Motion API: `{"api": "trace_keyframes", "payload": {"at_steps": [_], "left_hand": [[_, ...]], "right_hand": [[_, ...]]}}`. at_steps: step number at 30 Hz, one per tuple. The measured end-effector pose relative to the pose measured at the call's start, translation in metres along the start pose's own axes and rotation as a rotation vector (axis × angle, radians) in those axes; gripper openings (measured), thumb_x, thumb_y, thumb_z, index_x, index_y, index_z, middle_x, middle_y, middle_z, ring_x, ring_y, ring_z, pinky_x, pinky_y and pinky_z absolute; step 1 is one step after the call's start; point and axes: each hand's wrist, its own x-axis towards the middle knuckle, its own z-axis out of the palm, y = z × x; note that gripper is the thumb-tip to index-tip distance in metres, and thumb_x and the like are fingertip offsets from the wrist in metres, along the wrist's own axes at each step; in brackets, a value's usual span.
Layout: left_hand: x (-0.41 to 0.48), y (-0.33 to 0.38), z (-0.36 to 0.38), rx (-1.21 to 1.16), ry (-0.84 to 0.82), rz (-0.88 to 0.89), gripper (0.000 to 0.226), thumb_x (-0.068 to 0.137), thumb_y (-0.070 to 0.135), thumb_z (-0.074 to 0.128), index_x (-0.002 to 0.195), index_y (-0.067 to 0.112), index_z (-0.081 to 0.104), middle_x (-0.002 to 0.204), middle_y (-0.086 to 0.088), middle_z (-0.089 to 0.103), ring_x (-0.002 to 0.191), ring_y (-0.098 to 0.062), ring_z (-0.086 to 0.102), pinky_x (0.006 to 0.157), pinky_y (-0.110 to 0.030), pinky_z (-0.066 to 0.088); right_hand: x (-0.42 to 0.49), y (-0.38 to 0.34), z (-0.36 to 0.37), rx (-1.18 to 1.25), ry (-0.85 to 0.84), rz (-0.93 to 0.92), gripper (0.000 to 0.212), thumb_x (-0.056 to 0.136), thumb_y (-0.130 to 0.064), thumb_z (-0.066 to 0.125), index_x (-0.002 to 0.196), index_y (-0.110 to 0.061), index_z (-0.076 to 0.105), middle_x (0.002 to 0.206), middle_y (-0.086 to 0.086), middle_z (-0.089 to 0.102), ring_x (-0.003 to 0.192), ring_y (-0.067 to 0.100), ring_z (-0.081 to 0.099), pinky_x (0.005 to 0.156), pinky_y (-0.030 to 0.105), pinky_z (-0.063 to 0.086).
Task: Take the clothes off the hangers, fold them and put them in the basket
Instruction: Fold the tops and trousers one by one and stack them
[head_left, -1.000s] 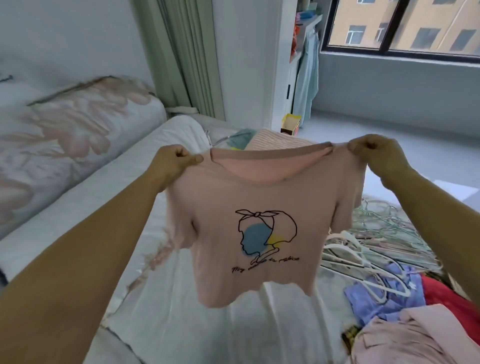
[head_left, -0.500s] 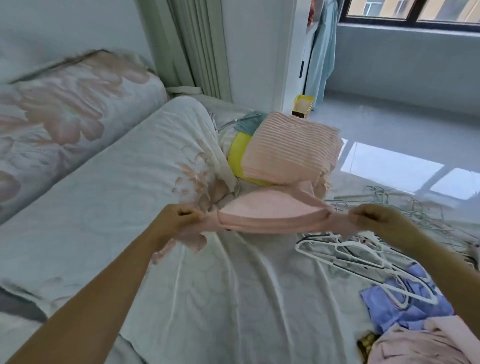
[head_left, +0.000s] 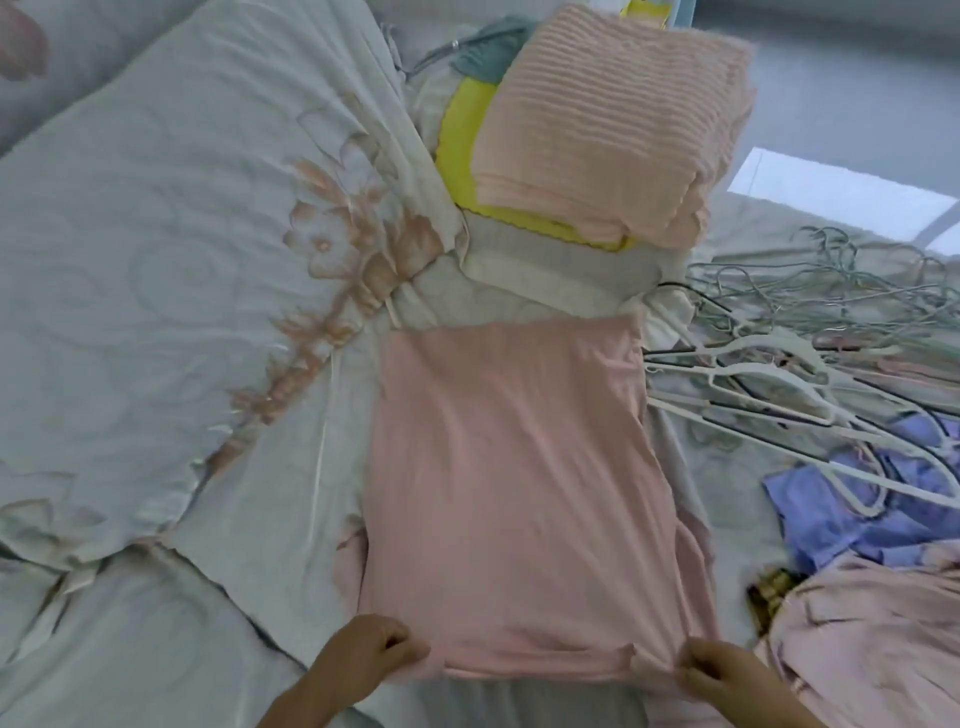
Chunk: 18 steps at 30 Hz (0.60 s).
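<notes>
Bed with a pale quilted cover printed with pink flowers (head_left: 156, 234) fills most of the view. Plain salmon-pink cotton T-shirt (head_left: 519, 467) lies flat on it at centre, running lengthwise away from me, blank side up. Its far hem sits just short of the folded stack and its near edge is at my hands. Stack at the far end: folded ribbed pink knit (head_left: 613, 119) on top, folded yellow garment (head_left: 457, 150) under it, grey-white piece (head_left: 545, 270) at the bottom. Tangle of white and pale green clothes hangers (head_left: 779, 353) just beside the shirt's right edge. Crumpled pale pink garment heap (head_left: 872, 639) in the near right corner. Crumpled blue-violet cloth (head_left: 831, 525) between heap and hangers, a white hanger across it. Left hand (head_left: 363, 654) at the shirt's near left corner, fingers curled, pinching the fabric. Right hand (head_left: 727, 675) at the near right corner, fingers curled, gripping the bunched edge.
</notes>
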Motion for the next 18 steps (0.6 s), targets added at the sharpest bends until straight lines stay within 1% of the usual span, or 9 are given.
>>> {"api": "trace_keyframes", "payload": {"at_steps": [3, 5, 7, 8, 10, 11, 13, 15, 18], "left_hand": [[0.002, -0.018, 0.029, 0.099, -0.054, -0.034, 0.049, 0.056, 0.079, 0.026, 0.061, 0.034, 0.044, 0.056, 0.024, 0.049, 0.051, 0.004, 0.043, 0.052, -0.016, 0.025], [0.003, -0.025, 0.044, 0.09, -0.051, -0.06, 0.048, 0.058, 0.076, 0.025, 0.055, 0.033, 0.047, 0.065, 0.035, 0.051, 0.058, 0.009, 0.046, 0.057, -0.014, 0.03], [0.007, -0.027, 0.05, -0.096, 0.124, -0.122, 0.038, 0.074, 0.063, 0.047, 0.054, 0.032, 0.047, 0.065, 0.019, 0.057, 0.062, 0.004, 0.05, 0.062, -0.017, 0.033], [0.01, -0.028, 0.051, -0.191, 0.276, -0.176, 0.029, 0.085, 0.045, 0.057, 0.06, 0.032, 0.05, 0.066, 0.01, 0.057, 0.063, 0.0, 0.051, 0.062, -0.02, 0.034], [0.016, -0.036, 0.041, -0.301, 0.617, -0.268, 0.02, 0.093, 0.016, 0.057, 0.072, 0.015, 0.057, 0.073, -0.006, 0.058, 0.066, -0.013, 0.051, 0.061, -0.028, 0.036], [0.021, -0.042, 0.034, -0.338, 0.728, -0.303, 0.016, 0.092, 0.016, 0.058, 0.08, 0.006, 0.06, 0.076, -0.013, 0.059, 0.069, -0.022, 0.053, 0.063, -0.032, 0.04], [0.032, -0.055, 0.023, -0.396, 0.825, -0.443, 0.041, 0.086, 0.034, 0.059, 0.101, -0.005, 0.061, 0.093, -0.02, 0.061, 0.087, -0.035, 0.057, 0.077, -0.041, 0.047], [0.044, -0.064, 0.015, -0.502, 0.833, -0.528, 0.048, 0.087, 0.037, 0.061, 0.111, -0.005, 0.057, 0.106, -0.023, 0.059, 0.1, -0.04, 0.056, 0.084, -0.043, 0.046], [0.062, -0.057, 0.005, -0.762, 0.78, -0.472, 0.032, 0.087, 0.026, 0.064, 0.097, -0.003, 0.058, 0.086, -0.014, 0.059, 0.082, -0.031, 0.057, 0.068, -0.03, 0.043]], "right_hand": [[0.006, 0.011, 0.027, -0.049, -0.069, 0.016, 0.032, 0.084, -0.035, 0.06, 0.061, -0.055, 0.05, 0.054, -0.026, 0.051, 0.059, -0.004, 0.05, 0.06, 0.013, 0.034], [0.011, 0.017, 0.039, -0.07, -0.063, -0.014, 0.028, 0.084, -0.035, 0.062, 0.064, -0.051, 0.052, 0.06, -0.023, 0.055, 0.061, -0.003, 0.05, 0.061, 0.013, 0.034], [0.022, 0.029, 0.044, 0.043, 0.259, 0.007, 0.023, 0.081, -0.02, 0.064, 0.073, -0.041, 0.059, 0.066, -0.013, 0.061, 0.067, 0.002, 0.056, 0.063, 0.01, 0.038], [0.028, 0.034, 0.041, 0.115, 0.472, 0.02, 0.017, 0.078, -0.014, 0.064, 0.077, -0.031, 0.063, 0.067, -0.004, 0.061, 0.068, 0.009, 0.057, 0.064, 0.011, 0.038], [0.041, 0.035, 0.021, 0.168, 0.787, 0.154, 0.016, 0.078, -0.006, 0.072, 0.092, -0.005, 0.066, 0.081, 0.018, 0.06, 0.076, 0.031, 0.057, 0.071, 0.028, 0.043], [0.048, 0.032, 0.011, 0.193, 0.838, 0.229, 0.029, 0.077, -0.005, 0.074, 0.1, 0.007, 0.062, 0.09, 0.026, 0.059, 0.083, 0.037, 0.056, 0.074, 0.037, 0.044], [0.059, 0.023, -0.006, 0.315, 0.804, 0.313, 0.043, 0.079, -0.009, 0.073, 0.112, 0.012, 0.056, 0.094, 0.024, 0.059, 0.091, 0.037, 0.057, 0.078, 0.04, 0.044], [0.071, 0.015, -0.011, 0.482, 0.709, 0.323, 0.023, 0.082, -0.011, 0.07, 0.096, 0.003, 0.058, 0.073, 0.011, 0.055, 0.076, 0.028, 0.054, 0.067, 0.035, 0.041], [0.07, 0.005, -0.016, 0.666, 0.682, 0.336, 0.016, 0.089, -0.018, 0.062, 0.093, -0.005, 0.054, 0.077, 0.012, 0.056, 0.079, 0.029, 0.052, 0.072, 0.039, 0.042]]}}
